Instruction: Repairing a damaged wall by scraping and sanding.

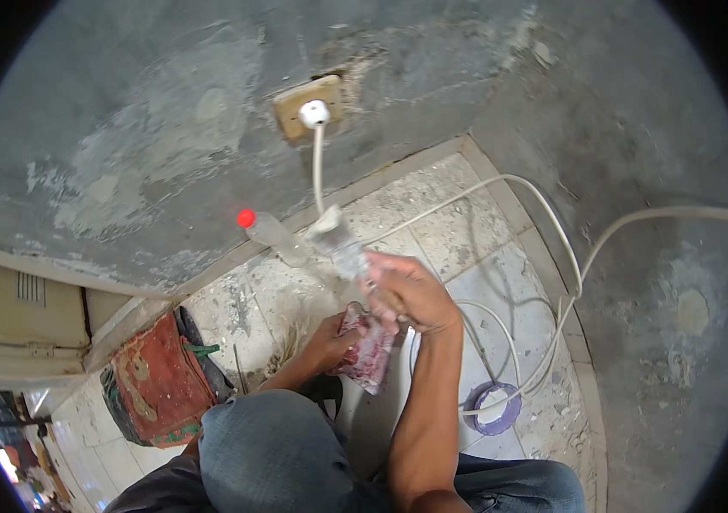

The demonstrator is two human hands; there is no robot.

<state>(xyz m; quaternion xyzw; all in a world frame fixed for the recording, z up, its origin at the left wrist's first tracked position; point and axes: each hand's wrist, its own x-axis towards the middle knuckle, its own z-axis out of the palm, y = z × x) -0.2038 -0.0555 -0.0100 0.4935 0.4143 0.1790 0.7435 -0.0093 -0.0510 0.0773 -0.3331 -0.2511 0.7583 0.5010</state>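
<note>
My right hand [407,291] grips a putty knife [347,252] by its handle, blade pointing up and away toward the wall; pale filler coats the blade, which is slightly blurred. Lower and to the left, my left hand [330,344] is closed around the edge of a flat red piece [367,352] smeared with white filler. Its exact kind cannot be made out. Just beyond the knife, a clear plastic bottle [277,235] with a red cap leans or lies by the foot of the wall.
A socket plate [307,109] with a white plug sits in the rough grey wall [167,128]. White cable [552,224] loops across the right floor, passing over a purple round container [507,421]. A worn red bag [159,385] lies left. Debris dots the floor tiles [445,201].
</note>
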